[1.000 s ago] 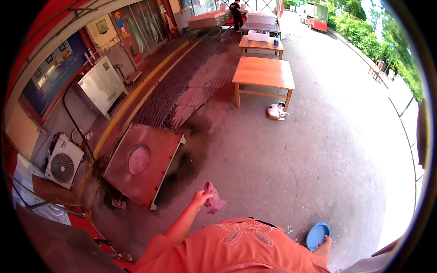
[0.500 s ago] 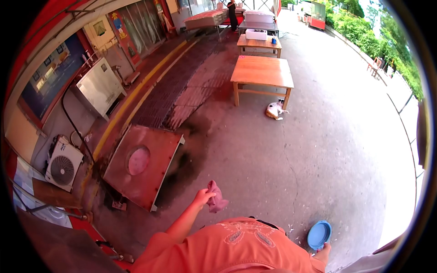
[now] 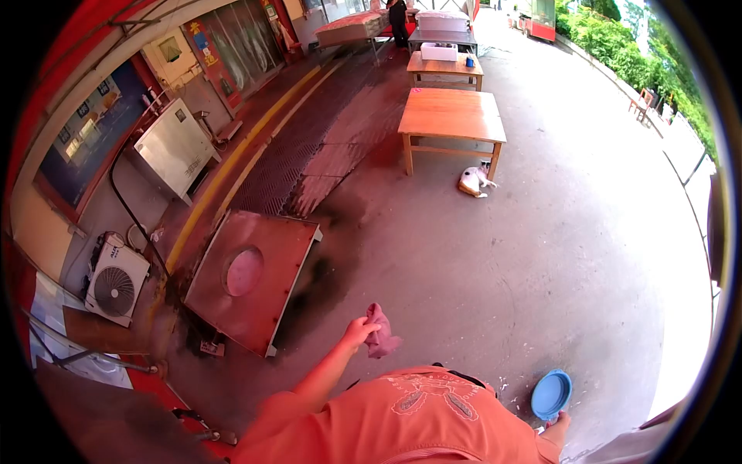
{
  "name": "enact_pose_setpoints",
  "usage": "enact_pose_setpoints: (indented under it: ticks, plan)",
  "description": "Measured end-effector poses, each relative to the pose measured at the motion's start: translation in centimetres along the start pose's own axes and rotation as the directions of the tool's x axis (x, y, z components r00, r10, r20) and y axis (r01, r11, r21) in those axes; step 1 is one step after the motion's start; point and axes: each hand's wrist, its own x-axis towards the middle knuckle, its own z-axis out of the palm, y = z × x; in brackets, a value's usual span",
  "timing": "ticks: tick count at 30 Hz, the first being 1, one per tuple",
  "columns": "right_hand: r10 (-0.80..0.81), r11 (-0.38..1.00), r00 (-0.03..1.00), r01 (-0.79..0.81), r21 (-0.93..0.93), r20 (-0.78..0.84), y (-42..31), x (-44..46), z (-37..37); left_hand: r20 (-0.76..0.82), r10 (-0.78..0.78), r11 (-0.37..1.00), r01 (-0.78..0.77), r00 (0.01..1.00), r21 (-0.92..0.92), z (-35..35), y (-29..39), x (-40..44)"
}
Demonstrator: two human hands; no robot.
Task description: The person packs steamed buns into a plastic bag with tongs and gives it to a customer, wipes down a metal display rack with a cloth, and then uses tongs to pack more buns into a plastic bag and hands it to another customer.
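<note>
My left hand (image 3: 360, 332) is closed on a crumpled pinkish-purple cloth (image 3: 381, 340), held out in front of my body above the ground. At the lower right, my right hand (image 3: 558, 427) grips the rim of a round blue basin (image 3: 551, 393). The basin looks tilted toward the camera, and no contents can be made out in it. Part of that hand is hidden behind the basin's edge.
A red-brown metal stand (image 3: 232, 309) with a round hole lies ahead left. Beyond is a wooden table (image 3: 450, 112), with a white-and-brown animal (image 3: 475, 181) lying by its leg. An air-conditioner unit (image 3: 116, 280) stands at the left wall. A person (image 3: 397, 22) stands far back.
My view has shifted slightly, so the tables and metal stand sit a little farther right. Both hands also appear farther right, still holding the cloth and the basin.
</note>
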Motion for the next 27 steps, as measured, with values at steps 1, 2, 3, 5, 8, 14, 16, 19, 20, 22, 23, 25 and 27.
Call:
enact_pose_setpoints:
  ticks: [1,2,3,5,8,14,16,19,20,22,23,25,27]
  plan:
    - [0.011,1.000,1.000,-0.011,-0.012,-0.008,0.2,0.7,-0.3,0.003,-0.004,1.000,0.004,1.000,0.004,0.1,1.1,0.0]
    - [0.013,1.000,1.000,-0.013,-0.028,-0.017,0.8,2.5,-0.9,0.011,-0.017,1.000,0.017,1.000,0.000,0.2,0.7,-1.3]
    - [0.018,1.000,1.000,-0.018,-0.017,-0.018,0.5,2.4,-0.3,-0.012,-0.029,1.000,0.029,1.000,0.013,0.0,0.4,-1.2]
    - [0.023,1.000,1.000,-0.023,0.007,-0.020,0.4,2.5,0.0,-0.045,-0.037,0.999,0.038,0.998,0.031,0.5,0.4,-1.2]
    - [0.035,0.999,0.999,-0.034,0.020,-0.028,1.0,3.0,-0.2,-0.039,-0.030,0.999,0.031,0.999,0.016,0.5,0.6,-0.8]
    - [0.026,0.999,0.999,-0.025,0.048,-0.024,0.9,2.7,-0.3,-0.009,-0.079,0.997,0.079,0.997,-0.004,0.4,-0.3,-0.9]
    - [0.013,0.996,0.999,-0.011,0.085,-0.030,0.9,2.3,-0.2,-0.012,-0.066,0.998,0.066,0.998,-0.013,0.3,-1.0,-0.4]
    - [-0.021,0.993,1.000,0.020,0.120,0.007,-0.1,0.3,-0.2,-0.022,-0.054,0.998,0.053,0.998,-0.016,0.1,-1.7,-0.9]
    - [-0.026,0.998,0.998,0.023,0.055,0.053,-0.8,-0.2,0.1,-0.018,-0.049,0.999,0.049,0.999,-0.014,0.1,-1.0,-1.1]
    - [-0.034,0.999,0.992,0.039,-0.034,0.121,-1.5,-1.0,0.3,-0.016,-0.042,0.999,0.041,0.999,-0.009,0.1,-0.7,-1.2]
    - [-0.037,0.997,0.989,0.046,-0.059,0.142,-1.6,-1.4,0.3,-0.017,-0.041,0.999,0.040,0.999,-0.006,0.1,-0.9,-1.1]
    - [-0.053,0.998,0.989,0.057,-0.025,0.139,-1.1,-1.7,0.5,-0.020,-0.036,0.999,0.036,0.999,-0.005,0.0,-1.2,-0.9]
    - [0.002,0.998,0.990,0.007,-0.064,0.139,-1.1,-1.1,0.5,-0.022,-0.032,0.999,0.032,0.999,-0.007,0.0,-1.3,-0.9]
